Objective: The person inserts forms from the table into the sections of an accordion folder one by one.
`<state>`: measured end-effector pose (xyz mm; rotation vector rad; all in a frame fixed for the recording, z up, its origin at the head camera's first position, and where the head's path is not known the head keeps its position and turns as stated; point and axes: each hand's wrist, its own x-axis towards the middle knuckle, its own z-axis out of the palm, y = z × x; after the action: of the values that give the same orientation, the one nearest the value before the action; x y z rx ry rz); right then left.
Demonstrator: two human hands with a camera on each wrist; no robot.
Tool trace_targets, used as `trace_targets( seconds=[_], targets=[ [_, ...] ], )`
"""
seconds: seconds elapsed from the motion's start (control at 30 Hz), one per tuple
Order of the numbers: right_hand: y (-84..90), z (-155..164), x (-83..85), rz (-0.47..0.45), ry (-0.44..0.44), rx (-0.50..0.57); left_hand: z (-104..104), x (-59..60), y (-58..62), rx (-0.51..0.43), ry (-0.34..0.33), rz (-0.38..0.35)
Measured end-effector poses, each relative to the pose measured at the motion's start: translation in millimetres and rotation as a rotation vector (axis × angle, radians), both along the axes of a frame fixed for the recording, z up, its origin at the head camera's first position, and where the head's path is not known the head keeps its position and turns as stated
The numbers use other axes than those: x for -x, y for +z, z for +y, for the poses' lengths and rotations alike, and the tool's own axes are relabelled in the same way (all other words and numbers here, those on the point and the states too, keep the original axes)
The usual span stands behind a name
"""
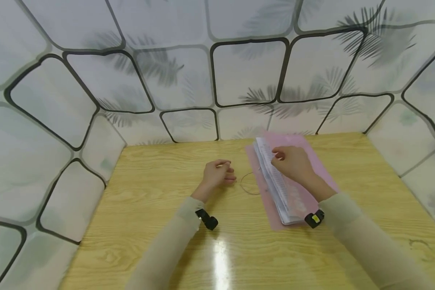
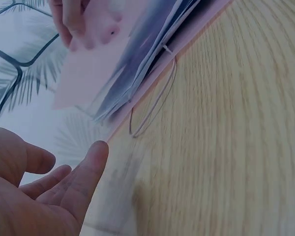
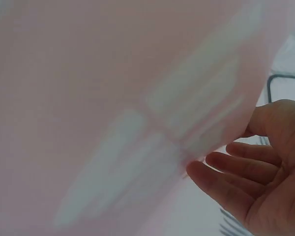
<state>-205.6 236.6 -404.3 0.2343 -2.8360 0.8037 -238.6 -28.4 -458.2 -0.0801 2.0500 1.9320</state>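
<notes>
A pink folder [image 1: 320, 171] lies on the table with a stack of white papers [image 1: 275, 181] inside. My right hand [image 1: 293, 163] is over the folder, thumb and fingers curled at the edge of its pink cover [image 3: 113, 98]. In the right wrist view the cover spreads broadly in front of that hand and hides the thumb tip. Left of the folder, my left hand [image 1: 217, 175] hovers low with relaxed fingers and holds nothing. Between this hand and the papers, a thin cord loop [image 2: 155, 108] hangs out from the folder's edge.
The wood-grain table [image 1: 148, 209] meets a patterned wall covering [image 1: 188, 76] at the back and on both sides. Small black wrist cameras sit on both wrists. A faint ring-shaped mark [image 1: 420, 243] shows at the table's right.
</notes>
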Motion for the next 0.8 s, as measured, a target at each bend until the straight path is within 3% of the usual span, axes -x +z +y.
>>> trace_targets(
  seconds=[0.23,0.43,0.6,0.8],
  targets=[
    [-13.3,-21,-4.0,-0.049,-0.114,-0.051,-20,2.9,8.1,0.068,0.029,0.047],
    [-24.0,-37,-6.3,-0.067,-0.154,-0.166,-34,5.3,14.6,0.155,0.064,0.143],
    [-31.8,-45,-7.5,-0.072,-0.162,-0.196,-46,5.9,21.4,0.307,0.063,0.276],
    [-33.8,-48,-9.2,-0.118,-0.132,-0.175,-61,8.8,29.1,0.582,0.085,0.506]
  ],
)
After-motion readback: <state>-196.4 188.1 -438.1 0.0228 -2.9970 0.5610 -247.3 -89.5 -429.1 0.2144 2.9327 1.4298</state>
